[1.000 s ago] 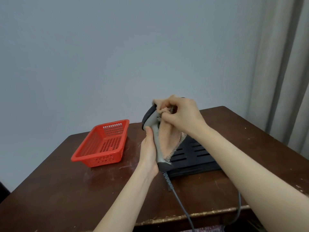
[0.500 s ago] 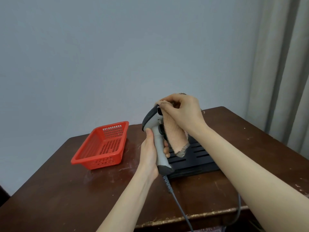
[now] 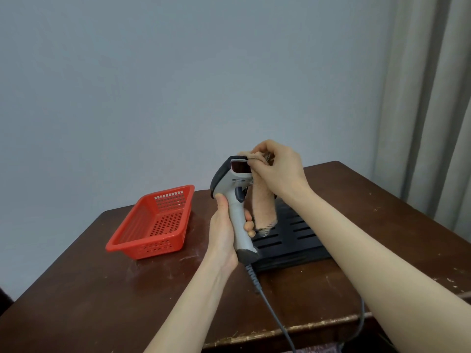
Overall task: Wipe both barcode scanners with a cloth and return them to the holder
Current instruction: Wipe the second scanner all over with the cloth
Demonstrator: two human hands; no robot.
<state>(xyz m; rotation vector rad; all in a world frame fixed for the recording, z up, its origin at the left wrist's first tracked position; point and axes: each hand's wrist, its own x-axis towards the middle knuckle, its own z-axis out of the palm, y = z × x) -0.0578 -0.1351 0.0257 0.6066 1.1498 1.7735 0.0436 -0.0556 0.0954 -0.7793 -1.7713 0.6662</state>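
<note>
Holds the barcode scanner [image 3: 235, 200] upright above the counter [image 3: 102, 289] in the left hand [image 3: 224, 233], with thumb and fingers wrapped round the pale grey handle. Shows the dark red scan window toward the camera, under a dark hood.

Pinches the tan cloth [image 3: 263, 207] in the right hand [image 3: 277, 169], with curled fingertips, and presses its upper end against the top right corner of the scanner head, just beside the window. Lets the rest of the cloth hang straight down to the right of the handle, with the fringed lower edge near the left fingertips and in front of a black slatted board [image 3: 293, 238].

Trails a grey cable [image 3: 270, 309] from the base of the handle, down across the counter and past its worn front edge.

Has the black slatted board lying on the counter behind the scanner, partly hidden by the right forearm. Has a red basket [image 3: 153, 247] with perforated walls standing on the counter to the left, well apart from the scanner. Faces a plain grey-blue wall [image 3: 178, 85], with a pale curtain [image 3: 433, 123] hanging at the right.
</note>
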